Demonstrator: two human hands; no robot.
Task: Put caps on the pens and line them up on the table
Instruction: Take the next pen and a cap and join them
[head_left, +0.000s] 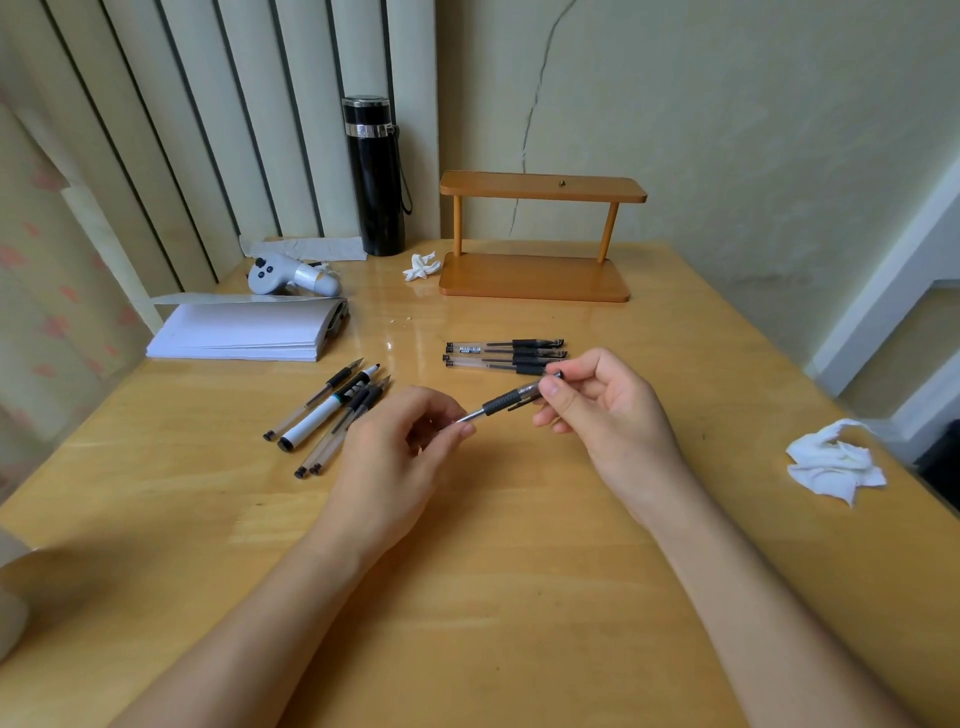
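Note:
A clear pen with a black grip (501, 404) hangs above the table's middle, held at both ends. My left hand (400, 447) pinches its barrel end. My right hand (602, 405) grips the cap over its tip end, by the thumb. Behind the pen, three capped pens (504, 356) lie side by side in a row. To the left, several uncapped pens and a white marker (332, 413) lie in a loose bunch, tips pointing up and right.
A stack of white paper (244, 330) and a grey controller (291, 278) sit at the back left. A black flask (376, 176) and a small wooden shelf (535, 278) stand at the back. Crumpled tissues lie near the shelf (422, 266) and at the table's right edge (831, 460).

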